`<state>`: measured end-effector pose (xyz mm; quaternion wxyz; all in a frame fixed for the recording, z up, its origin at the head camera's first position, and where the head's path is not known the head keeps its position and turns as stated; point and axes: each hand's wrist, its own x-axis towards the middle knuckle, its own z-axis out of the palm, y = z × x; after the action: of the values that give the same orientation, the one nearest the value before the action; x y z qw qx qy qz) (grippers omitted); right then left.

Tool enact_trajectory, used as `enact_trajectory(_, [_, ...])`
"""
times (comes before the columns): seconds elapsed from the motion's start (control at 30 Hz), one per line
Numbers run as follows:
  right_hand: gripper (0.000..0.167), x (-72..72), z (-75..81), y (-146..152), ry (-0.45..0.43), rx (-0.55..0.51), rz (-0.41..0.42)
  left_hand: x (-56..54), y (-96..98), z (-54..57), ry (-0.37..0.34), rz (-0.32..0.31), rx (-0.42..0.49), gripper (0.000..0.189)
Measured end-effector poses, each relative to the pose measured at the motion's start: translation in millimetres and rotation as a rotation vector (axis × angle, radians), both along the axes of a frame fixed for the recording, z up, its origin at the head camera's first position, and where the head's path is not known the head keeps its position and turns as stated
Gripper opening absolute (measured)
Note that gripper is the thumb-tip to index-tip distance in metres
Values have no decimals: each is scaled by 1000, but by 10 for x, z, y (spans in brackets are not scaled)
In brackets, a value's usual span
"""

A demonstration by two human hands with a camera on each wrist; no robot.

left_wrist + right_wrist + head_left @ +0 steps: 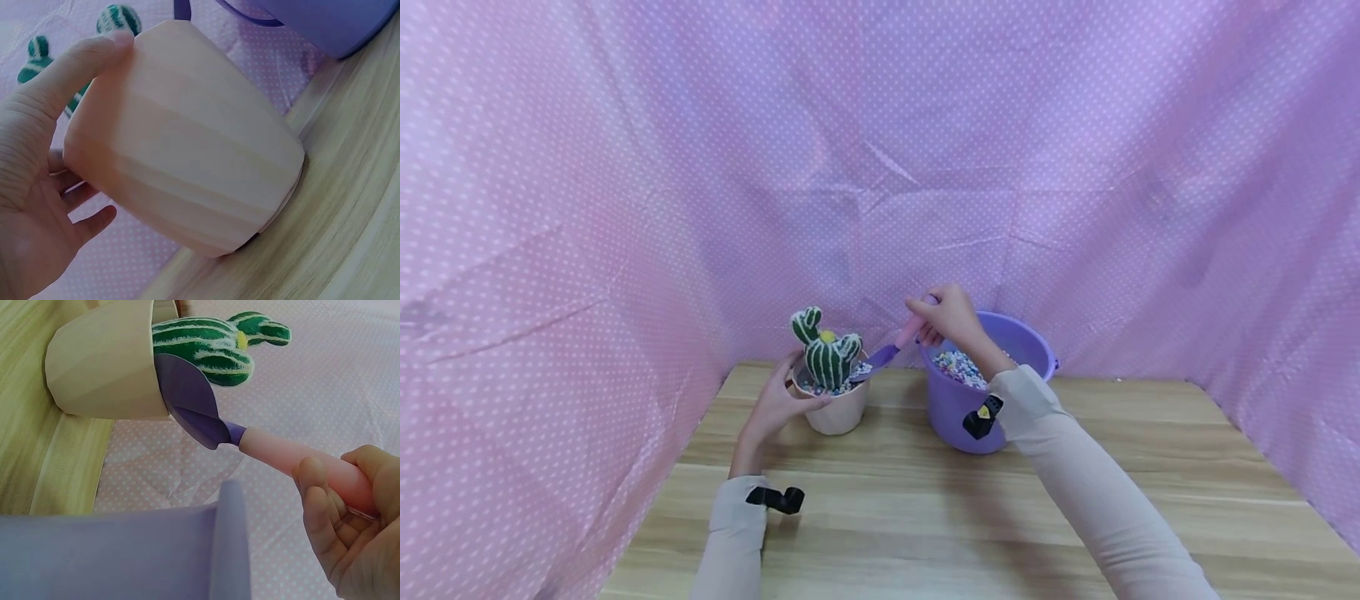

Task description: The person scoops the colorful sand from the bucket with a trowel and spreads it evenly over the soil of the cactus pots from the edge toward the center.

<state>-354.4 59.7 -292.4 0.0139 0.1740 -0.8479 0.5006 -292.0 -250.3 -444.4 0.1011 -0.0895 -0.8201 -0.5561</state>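
Note:
My left hand grips a pale, faceted flowerpot at its left side, the thumb lying along the near rim. In the pot stands a green knitted cactus with white stripes and a yellow flower, with small multicoloured beads around its base. My right hand holds a small trowel by its pink handle. Its purple blade slants down to the pot's right rim, beside the cactus; the tip is inside the rim. My right forearm passes above a purple bucket holding similar small pebbles or beads.
The bucket stands just right of the pot, with a gap between them. Both stand on a wooden tabletop near its back edge. Pink dotted cloth hangs behind and on both sides.

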Motion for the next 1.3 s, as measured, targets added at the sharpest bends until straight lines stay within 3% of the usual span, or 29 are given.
enact_trajectory(0.17, [39,0,-29,43,-52,-38,20,15,57,-9,-44,74,-44,109])
enact_trajectory(0.3, [36,-24,-51,90,-91,-64,17,8,64,-22,-9,92,-40,108])
enact_trajectory(0.43, [35,-29,-48,120,-104,-79,-1,3,54,-25,27,85,-36,102])
enact_trajectory(0.77, [43,8,-4,165,-137,-84,-23,30,73,1,12,49,-31,98])
enact_trajectory(1.1, [40,-19,-78,197,-205,-146,-3,21,32,-37,13,61,-8,99])
enact_trajectory(1.3, [43,-30,-114,188,-213,-171,-4,50,5,-22,5,29,13,95])
